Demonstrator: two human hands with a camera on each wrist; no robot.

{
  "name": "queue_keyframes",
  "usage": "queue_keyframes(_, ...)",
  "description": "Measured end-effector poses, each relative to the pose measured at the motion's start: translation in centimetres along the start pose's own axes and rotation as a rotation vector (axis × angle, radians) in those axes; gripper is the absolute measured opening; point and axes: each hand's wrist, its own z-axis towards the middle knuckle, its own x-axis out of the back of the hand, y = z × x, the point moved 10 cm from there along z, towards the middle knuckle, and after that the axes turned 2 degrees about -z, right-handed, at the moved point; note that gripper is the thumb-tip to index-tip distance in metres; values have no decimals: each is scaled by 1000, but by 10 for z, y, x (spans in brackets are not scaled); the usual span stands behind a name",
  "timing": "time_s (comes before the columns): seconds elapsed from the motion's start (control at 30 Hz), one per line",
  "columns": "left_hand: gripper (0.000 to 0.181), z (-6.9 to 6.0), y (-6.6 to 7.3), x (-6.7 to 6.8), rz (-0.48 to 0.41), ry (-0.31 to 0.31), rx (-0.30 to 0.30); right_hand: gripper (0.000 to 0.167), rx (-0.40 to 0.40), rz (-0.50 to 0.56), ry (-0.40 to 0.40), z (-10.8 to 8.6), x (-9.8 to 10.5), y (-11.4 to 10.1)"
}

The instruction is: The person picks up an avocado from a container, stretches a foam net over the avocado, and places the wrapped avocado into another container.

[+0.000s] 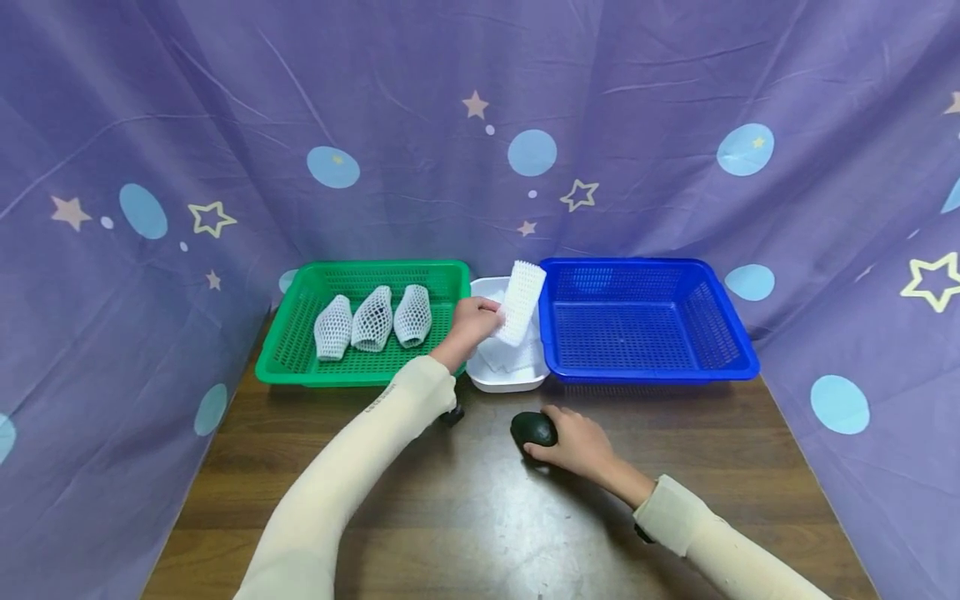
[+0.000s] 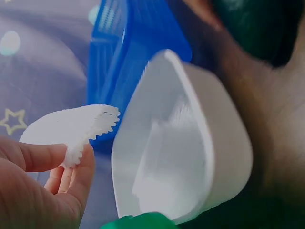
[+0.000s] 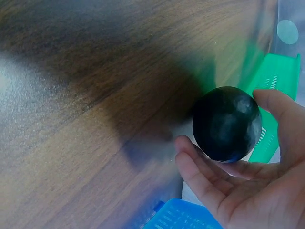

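Observation:
A white foam net sleeve is pinched in my left hand, held above the white tub. In the left wrist view the thumb and fingers grip one edge of the flattened sleeve, its scalloped end pointing toward the tub. My right hand grips a dark green avocado over the table in front of the tub. The right wrist view shows the avocado between the thumb and the curled fingers. More white sleeves lie inside the tub.
On the left stands a green basket with three net-wrapped items in it. A blue basket stands on the right, with the tub between the two. All rest on a wooden table before a purple curtain.

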Motion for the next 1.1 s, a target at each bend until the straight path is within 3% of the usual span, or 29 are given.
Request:
queue_keyframes(0.2,29,-28,-14,0,-125,-115,-9,73,0,-10,11,0,0,1)
queue_keyframes(0.47,29,-50,-42,5,-113,-212,10,73,3,-6,10,0,0,-1)
queue_keyframes(0.73,25,-67,-68,12,-79,-211,21,73,-9,-17,11,2,0,0)
queue_keyframes(1.1,18,-83,-96,5,-77,-225,60,72,-18,-15,-6,1,2,-1)
